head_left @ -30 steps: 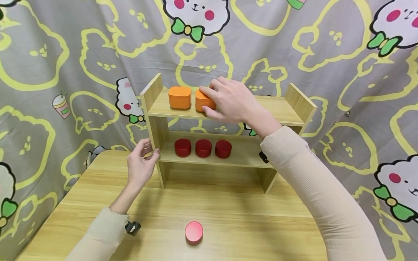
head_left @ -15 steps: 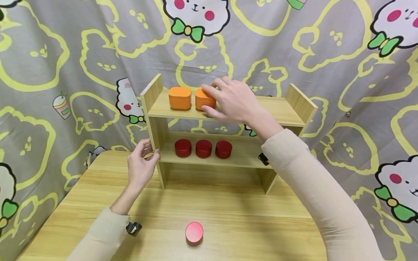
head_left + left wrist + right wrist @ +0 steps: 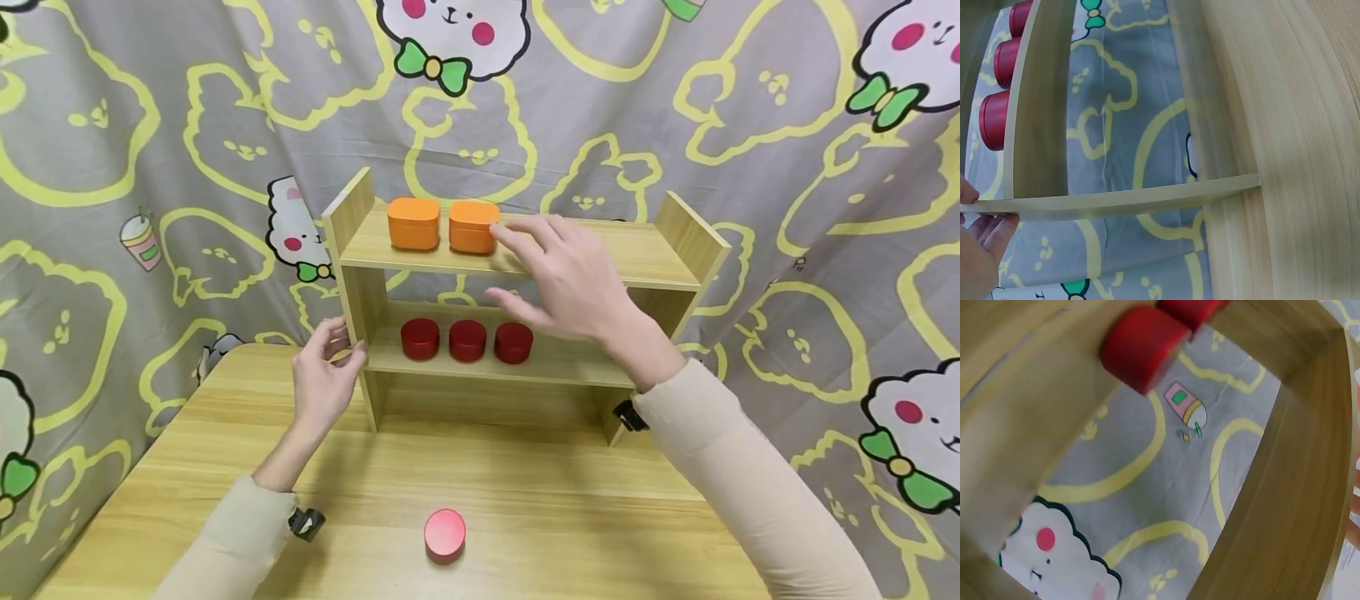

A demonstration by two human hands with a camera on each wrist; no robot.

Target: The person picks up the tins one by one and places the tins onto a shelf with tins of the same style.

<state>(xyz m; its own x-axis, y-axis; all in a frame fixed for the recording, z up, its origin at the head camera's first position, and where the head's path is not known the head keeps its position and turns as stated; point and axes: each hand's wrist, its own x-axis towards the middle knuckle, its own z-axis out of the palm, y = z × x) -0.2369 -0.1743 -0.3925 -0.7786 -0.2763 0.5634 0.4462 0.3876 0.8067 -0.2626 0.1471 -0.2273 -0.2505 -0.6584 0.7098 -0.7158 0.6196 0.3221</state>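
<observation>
My left hand [image 3: 324, 375] pinches the left side panel [image 3: 1116, 201] of a small wooden shelf [image 3: 630, 250], thumb on one face and fingers on the other. Two orange boxes with rounded corners stand on the top board: a left box [image 3: 414, 225] and a right box [image 3: 474, 229]. Just right of the latter is my right hand [image 3: 573, 279], thumb and fingers spread, holding nothing; its index fingertip overlaps the box's right edge in the head view. Three dark red round tins [image 3: 467, 342] stand in a row on the middle board; the right wrist view catches a blurred tin [image 3: 1141, 350].
A lone red round tin [image 3: 445, 535] sits on the wooden table [image 3: 360, 500] in front of the shelf. Behind everything hangs a grey curtain [image 3: 225, 150] with cartoon prints. The shelf's right end panel [image 3: 690, 233] rises above the top board.
My right hand has let go of the right orange box and drawn back to the right and down, fingers spreading. The left hand keeps its place on the side panel.
</observation>
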